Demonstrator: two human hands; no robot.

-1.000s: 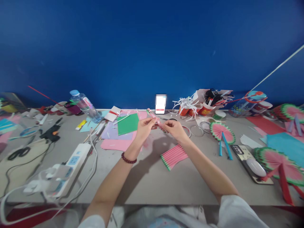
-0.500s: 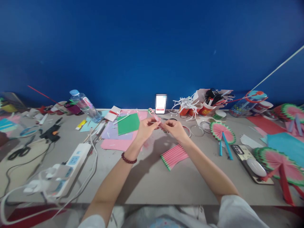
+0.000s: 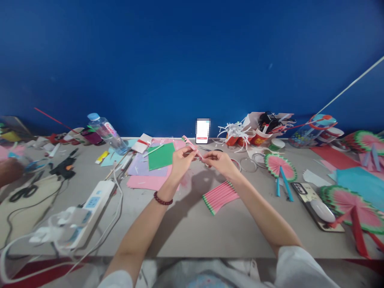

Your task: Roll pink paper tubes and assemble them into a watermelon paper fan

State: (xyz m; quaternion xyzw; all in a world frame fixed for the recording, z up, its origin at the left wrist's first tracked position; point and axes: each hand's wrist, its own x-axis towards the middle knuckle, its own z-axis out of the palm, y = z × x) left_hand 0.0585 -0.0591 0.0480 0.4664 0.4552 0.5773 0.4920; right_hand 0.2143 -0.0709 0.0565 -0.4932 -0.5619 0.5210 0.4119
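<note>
Between my two hands, above the middle of the table, is a narrow folded strip of pink paper (image 3: 190, 143) with a green-edged end pointing up and left. My left hand (image 3: 183, 159), a beaded bracelet at its wrist, is closed on the strip's middle. My right hand (image 3: 220, 161) pinches its lower right end between thumb and fingertips. Below them on the table lies a pleated pink paper (image 3: 220, 197) with green edges, partly behind my right forearm. Finished round paper fans (image 3: 281, 167) with blue handles and a larger fan (image 3: 354, 208) with red handles lie to the right.
A phone (image 3: 203, 131) stands against the blue wall. Green card (image 3: 161, 156) and coloured sheets lie left of my hands. A power strip (image 3: 93, 212), a glue gun (image 3: 64, 166) and a bottle (image 3: 108, 134) stand further left. At the far left edge is another person's hand (image 3: 11, 172).
The pink folded strip has tilted, so more of its green-edged end shows up and left. My hands have barely shifted. The other person's hand has come further into view at the left.
</note>
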